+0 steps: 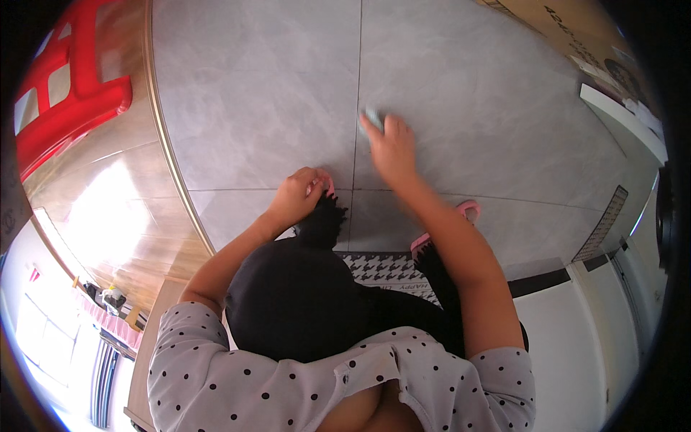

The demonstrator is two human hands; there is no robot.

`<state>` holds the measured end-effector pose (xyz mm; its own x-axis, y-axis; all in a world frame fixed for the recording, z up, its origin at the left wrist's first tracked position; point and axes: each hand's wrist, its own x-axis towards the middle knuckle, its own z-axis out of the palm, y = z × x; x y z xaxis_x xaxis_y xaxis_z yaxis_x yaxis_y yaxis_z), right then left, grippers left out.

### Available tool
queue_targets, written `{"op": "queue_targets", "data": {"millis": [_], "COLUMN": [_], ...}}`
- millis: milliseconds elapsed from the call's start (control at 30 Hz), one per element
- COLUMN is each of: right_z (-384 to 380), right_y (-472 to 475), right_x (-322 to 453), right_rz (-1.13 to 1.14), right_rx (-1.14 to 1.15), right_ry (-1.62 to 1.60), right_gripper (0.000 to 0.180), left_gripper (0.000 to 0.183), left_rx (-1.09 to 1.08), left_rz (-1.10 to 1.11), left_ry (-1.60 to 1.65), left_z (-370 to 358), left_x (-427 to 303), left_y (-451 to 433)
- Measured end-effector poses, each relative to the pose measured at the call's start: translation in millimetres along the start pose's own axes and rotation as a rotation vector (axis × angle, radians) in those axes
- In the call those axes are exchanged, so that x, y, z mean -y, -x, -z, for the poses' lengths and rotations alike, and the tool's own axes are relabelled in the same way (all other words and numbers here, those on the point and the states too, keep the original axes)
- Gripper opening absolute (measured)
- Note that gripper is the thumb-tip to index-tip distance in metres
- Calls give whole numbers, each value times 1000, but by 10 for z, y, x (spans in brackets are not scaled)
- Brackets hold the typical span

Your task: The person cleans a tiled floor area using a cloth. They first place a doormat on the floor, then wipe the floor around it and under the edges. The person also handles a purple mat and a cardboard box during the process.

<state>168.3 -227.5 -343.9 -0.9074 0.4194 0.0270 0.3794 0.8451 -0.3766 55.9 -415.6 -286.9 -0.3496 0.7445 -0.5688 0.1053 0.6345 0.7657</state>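
Note:
My right hand (394, 143) is stretched forward over the grey tiled floor (259, 97). Its fingers close on a small pale, blurred object (373, 117), perhaps a cloth, held low near a tile joint. My left hand (298, 193) rests by my left foot, its fingers bent at the strap of a pink slipper (328, 181); whether it grips the strap I cannot tell. Part of the other pink slipper (420, 244) shows beside my right forearm. Black trousers with frayed hems cover my legs.
A houndstooth mat (378, 268) with writing lies below me. To the left are a red plastic chair or stool (81, 108), a metal floor strip (162, 124) and wood-look flooring. A cardboard box (561, 32) stands at upper right, with a white curved edge (621, 121) below it.

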Motion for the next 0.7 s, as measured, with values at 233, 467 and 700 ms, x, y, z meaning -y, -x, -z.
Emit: {"op": "queue_targets", "data": {"millis": [233, 467, 700], "right_z": [11, 188, 475], "right_y": [-343, 418, -442], "right_x": [-108, -211, -1179], "right_rz": [35, -13, -358], "right_rx": [30, 279, -77], "right_ry": [51, -262, 7], "right_gripper": [41, 45, 43], "left_gripper": [15, 15, 15], "left_rx": [-16, -71, -34], "left_rz": [-24, -31, -84], "left_ry": [61, 37, -16], "left_z": [13, 61, 28], "left_x": [45, 112, 21], "left_y": [-1, -13, -60]}}
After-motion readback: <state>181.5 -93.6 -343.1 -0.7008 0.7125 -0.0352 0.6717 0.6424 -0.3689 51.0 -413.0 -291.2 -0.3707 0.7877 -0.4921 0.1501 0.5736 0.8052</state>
